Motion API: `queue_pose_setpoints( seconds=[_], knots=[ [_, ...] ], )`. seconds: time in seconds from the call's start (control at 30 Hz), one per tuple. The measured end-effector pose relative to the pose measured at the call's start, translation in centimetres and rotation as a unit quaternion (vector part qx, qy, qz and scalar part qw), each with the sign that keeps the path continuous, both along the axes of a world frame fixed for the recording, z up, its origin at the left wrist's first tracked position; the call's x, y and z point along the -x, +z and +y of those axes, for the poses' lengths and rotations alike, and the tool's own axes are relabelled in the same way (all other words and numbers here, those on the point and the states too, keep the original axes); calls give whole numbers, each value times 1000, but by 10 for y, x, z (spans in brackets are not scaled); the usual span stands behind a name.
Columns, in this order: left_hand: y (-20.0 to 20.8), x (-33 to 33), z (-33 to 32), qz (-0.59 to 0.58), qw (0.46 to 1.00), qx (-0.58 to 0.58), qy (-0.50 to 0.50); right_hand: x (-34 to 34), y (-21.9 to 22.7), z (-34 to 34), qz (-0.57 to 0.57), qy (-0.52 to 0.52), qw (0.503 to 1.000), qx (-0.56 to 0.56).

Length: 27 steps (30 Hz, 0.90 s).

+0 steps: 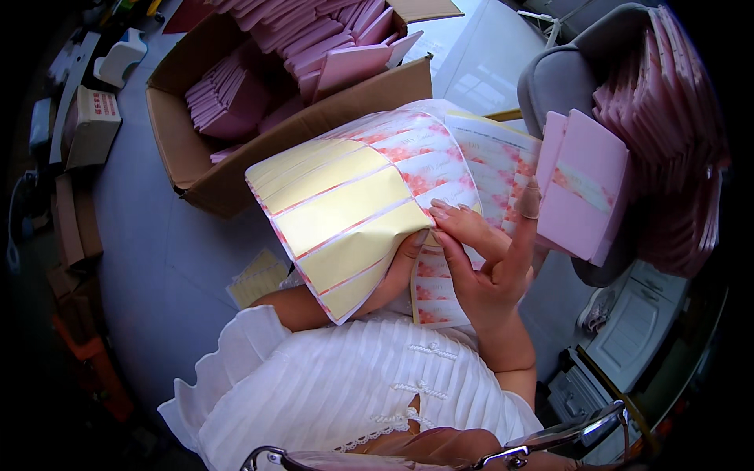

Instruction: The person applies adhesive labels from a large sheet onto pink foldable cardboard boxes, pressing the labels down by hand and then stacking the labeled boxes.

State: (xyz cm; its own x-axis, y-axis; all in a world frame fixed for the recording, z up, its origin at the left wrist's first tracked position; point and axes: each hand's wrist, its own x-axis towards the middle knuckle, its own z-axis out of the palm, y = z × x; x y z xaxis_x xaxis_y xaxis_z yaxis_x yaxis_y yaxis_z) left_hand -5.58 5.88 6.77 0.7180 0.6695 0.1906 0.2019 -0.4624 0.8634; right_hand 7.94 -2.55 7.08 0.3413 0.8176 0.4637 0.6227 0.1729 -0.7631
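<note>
My left hand (pixel 403 265), partly hidden under a sticker sheet (pixel 338 200), grips its edge with the thumb on top. The sheet is bent over, with yellow backing strips peeled bare on one side and pink floral labels on the other. My right hand (pixel 491 271) pinches the same edge between thumb and fingers, close to the left thumb. Its index finger points up and wears a tan finger cot (pixel 529 199). Whether a label is lifting there is too small to tell. More floral label sheets (pixel 491 149) lie behind and beneath, on my lap.
A cardboard box (pixel 290 129) full of pink folded packets stands at the far left. On a grey chair (pixel 561 78) at right are stacked pink packets (pixel 664 102); a nearer pink packet (pixel 585 224) bears a floral label band. A used backing sheet (pixel 261 279) lies at lower left.
</note>
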Motion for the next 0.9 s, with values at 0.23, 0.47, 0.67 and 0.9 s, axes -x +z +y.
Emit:
queue_pose_setpoints(
  seconds=[0.23, 0.47, 0.67, 0.9],
  knots=[
    [-9, -1, -6, 24, 999, -29, 9, -3, 7, -2, 21, -3, 999, 37],
    [-59, 22, -47, -90, 986, 115, 82, -28, 13, -4, 416, -118, 902, 17],
    [-69, 21, -58, -288, 764, 577, 1, -46, 19, -2, 490, -156, 849, -126],
    [-68, 23, -60, -244, 699, 672, 19, -72, 20, -23, 426, -222, 853, -205]
  ],
)
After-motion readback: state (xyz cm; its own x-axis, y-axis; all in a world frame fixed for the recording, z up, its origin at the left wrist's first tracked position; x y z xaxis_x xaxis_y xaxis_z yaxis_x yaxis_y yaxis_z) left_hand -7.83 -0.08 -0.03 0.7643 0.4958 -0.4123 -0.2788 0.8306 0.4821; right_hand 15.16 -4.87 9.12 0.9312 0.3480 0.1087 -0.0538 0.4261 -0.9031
